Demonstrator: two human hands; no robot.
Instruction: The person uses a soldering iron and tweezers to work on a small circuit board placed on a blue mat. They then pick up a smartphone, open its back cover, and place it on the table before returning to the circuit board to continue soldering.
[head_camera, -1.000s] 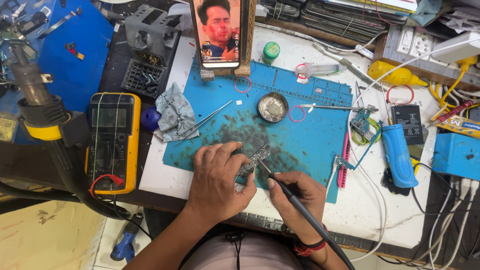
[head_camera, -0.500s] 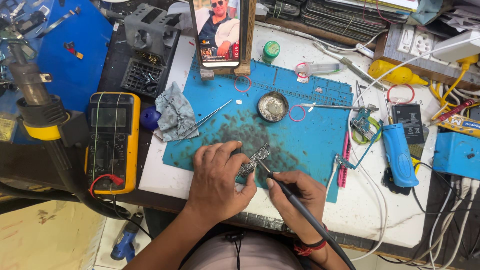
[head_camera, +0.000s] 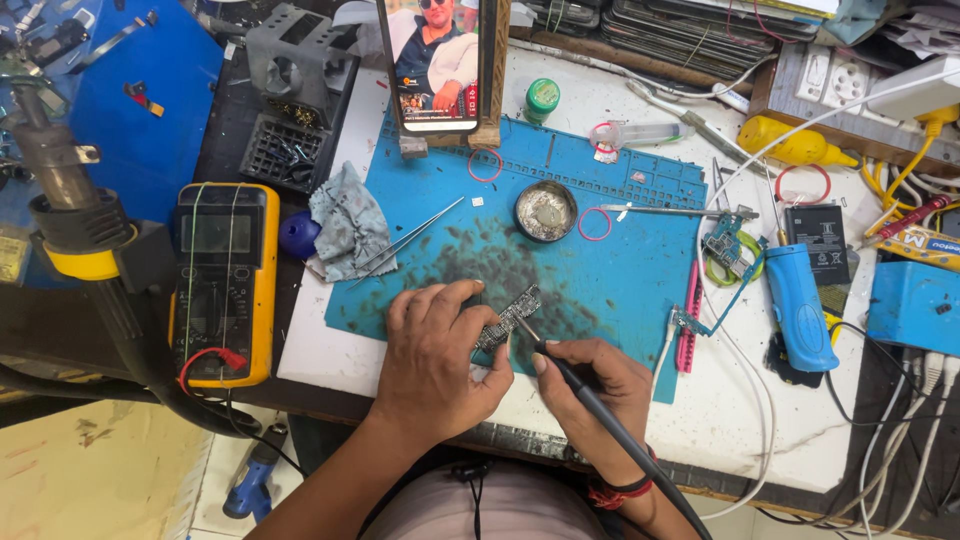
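My left hand (head_camera: 435, 355) holds a small dark circuit board (head_camera: 507, 316) down on the blue work mat (head_camera: 600, 270), fingers curled over its left end. In my right hand (head_camera: 590, 385) is a black soldering iron (head_camera: 600, 415), gripped like a pen. Its thin tip touches the board's lower edge. The iron's cable runs back past my right wrist, which wears a red band. The mat around the board is dirty with dark specks.
Tweezers (head_camera: 410, 240) and a grey cloth (head_camera: 345, 225) lie left on the mat, a round tin (head_camera: 545, 210) behind. A phone (head_camera: 435, 60) stands at the back. A yellow multimeter (head_camera: 215, 280) sits left, a blue tool (head_camera: 800, 300), pink pry tool (head_camera: 690, 315) and cables right.
Both hands stay on the board and iron in the same spot. The picture on the phone screen has changed.
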